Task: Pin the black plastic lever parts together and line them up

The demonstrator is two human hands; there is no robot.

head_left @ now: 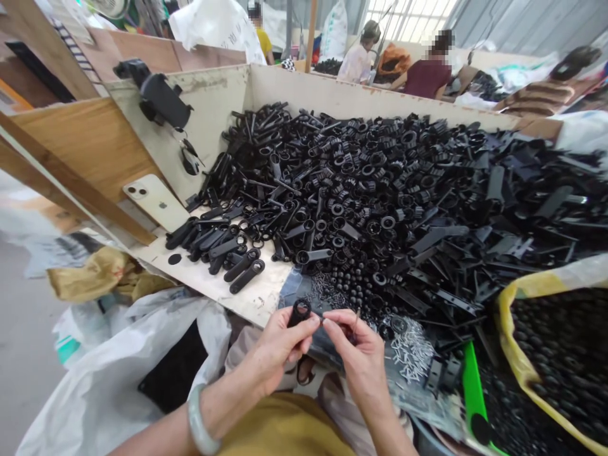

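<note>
Left hand point(278, 345): holds black part point(295, 318).
Right hand point(361, 351): pinched; contents we can't tell.
Black part: could drop if grip slackens.

Head-worn view, facing forward and down
Close above left hand point(280, 342) and right hand point(363, 351), it looks across the bin point(278, 85) toward people point(427, 79)

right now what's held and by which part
The left hand holds a black part below its ringed end; for the right hand I can't tell.
</note>
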